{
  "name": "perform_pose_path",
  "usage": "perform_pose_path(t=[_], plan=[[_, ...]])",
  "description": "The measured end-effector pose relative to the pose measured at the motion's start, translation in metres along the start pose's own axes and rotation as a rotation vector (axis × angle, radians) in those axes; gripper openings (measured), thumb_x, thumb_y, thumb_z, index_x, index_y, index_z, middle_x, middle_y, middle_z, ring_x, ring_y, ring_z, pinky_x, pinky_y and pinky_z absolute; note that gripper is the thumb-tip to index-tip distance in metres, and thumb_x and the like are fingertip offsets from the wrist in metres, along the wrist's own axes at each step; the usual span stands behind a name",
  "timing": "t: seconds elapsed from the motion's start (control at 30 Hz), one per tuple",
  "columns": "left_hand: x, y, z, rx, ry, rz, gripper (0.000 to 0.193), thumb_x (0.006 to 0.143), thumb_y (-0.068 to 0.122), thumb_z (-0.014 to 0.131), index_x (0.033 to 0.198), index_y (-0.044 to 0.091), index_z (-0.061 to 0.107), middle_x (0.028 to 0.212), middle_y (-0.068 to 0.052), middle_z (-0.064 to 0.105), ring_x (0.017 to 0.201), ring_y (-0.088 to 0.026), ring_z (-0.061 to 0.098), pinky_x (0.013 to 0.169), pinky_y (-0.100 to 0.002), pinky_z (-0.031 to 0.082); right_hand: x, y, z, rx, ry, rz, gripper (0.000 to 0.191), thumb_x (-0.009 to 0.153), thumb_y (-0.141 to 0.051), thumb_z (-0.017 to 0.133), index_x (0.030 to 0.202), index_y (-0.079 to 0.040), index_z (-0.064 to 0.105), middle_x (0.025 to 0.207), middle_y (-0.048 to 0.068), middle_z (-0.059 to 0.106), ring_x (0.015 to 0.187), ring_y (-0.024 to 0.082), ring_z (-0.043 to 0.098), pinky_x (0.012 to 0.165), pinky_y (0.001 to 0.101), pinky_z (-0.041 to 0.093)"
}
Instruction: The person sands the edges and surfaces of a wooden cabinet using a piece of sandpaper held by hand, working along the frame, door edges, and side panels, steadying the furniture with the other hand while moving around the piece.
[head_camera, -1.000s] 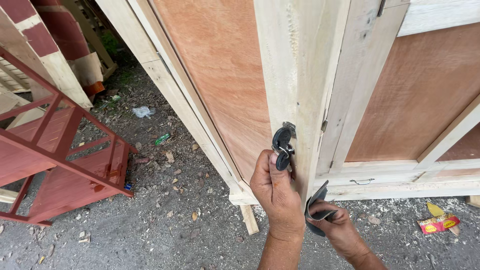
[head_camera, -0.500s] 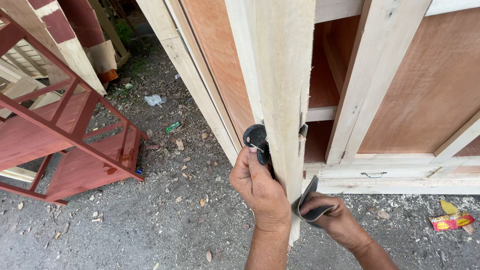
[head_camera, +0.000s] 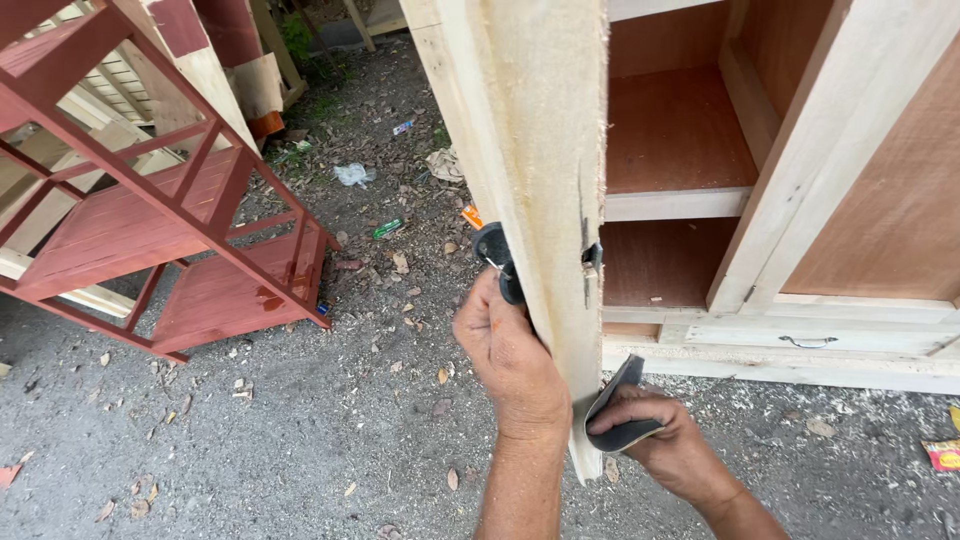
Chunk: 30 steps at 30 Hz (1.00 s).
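Open ground (head_camera: 330, 420) left of door (head_camera: 540, 180); red rack (head_camera: 150, 220) beyond.

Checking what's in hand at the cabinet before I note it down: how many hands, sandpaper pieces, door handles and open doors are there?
Hands: 2 (left hand, right hand)
Folded grey sandpaper: 1
Dark door handle: 1
Open cabinet door: 1
Total: 5

Pale door (head_camera: 540, 150), red-brown rack (head_camera: 150, 230)
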<state>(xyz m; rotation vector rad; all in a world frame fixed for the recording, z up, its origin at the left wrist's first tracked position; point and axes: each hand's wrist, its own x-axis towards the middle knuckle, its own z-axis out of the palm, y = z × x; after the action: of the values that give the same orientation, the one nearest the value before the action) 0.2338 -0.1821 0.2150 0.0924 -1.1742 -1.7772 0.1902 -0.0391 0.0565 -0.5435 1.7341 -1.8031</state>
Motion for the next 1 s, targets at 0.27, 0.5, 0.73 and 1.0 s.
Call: perform_pose_path(t=[0.27,0.5,0.73,1.0], plan=[[0.013,-0.011,-0.006,-0.115,0.002,-0.113,0.031,0.108,0.02,0.054,0.095,-0.004,0.07,0.081,0.0,0.067,0.072,-0.005,0.056,0.063,-0.024,0.047,0.0,-0.003,0.019,-0.083,0.107,-0.215,0.021,0.073,0.007,0.08,0.088,-0.007,0.084,0.094,0.007,0.078,0.086,0.017,0.075,0.078,0.0279,0.062],[0.012,-0.013,-0.024,-0.143,-0.117,-0.272,0.028,0.104,0.025,0.06,0.087,0.004,0.068,0.071,0.005,0.058,0.062,-0.003,0.046,0.055,-0.023,0.038,-0.019,-0.064,0.053,-0.358,0.464,-0.563,0.028,0.075,0.006,0.079,0.099,-0.009,0.082,0.082,0.004,0.076,0.07,0.011,0.071,0.059,0.0234,0.055],[0.024,-0.022,-0.027,-0.044,-0.331,-0.401,0.029,0.104,0.026,0.06,0.085,0.006,0.068,0.068,0.004,0.058,0.062,-0.007,0.048,0.059,-0.024,0.039,-0.021,-0.083,0.086,-0.352,0.72,-0.702,0.014,0.082,0.003,0.076,0.095,-0.001,0.074,0.083,0.007,0.07,0.074,0.01,0.069,0.061,0.0214,0.053],[0.05,-0.03,-0.034,0.146,-0.527,-0.575,0.022,0.102,0.017,0.058,0.088,0.004,0.069,0.07,-0.001,0.065,0.063,-0.011,0.059,0.062,-0.027,0.049,-0.008,-0.141,0.047,-0.474,0.549,-0.945,0.014,0.091,0.002,0.071,0.104,0.0,0.068,0.088,0.007,0.068,0.077,0.014,0.07,0.064,0.0227,0.056]])
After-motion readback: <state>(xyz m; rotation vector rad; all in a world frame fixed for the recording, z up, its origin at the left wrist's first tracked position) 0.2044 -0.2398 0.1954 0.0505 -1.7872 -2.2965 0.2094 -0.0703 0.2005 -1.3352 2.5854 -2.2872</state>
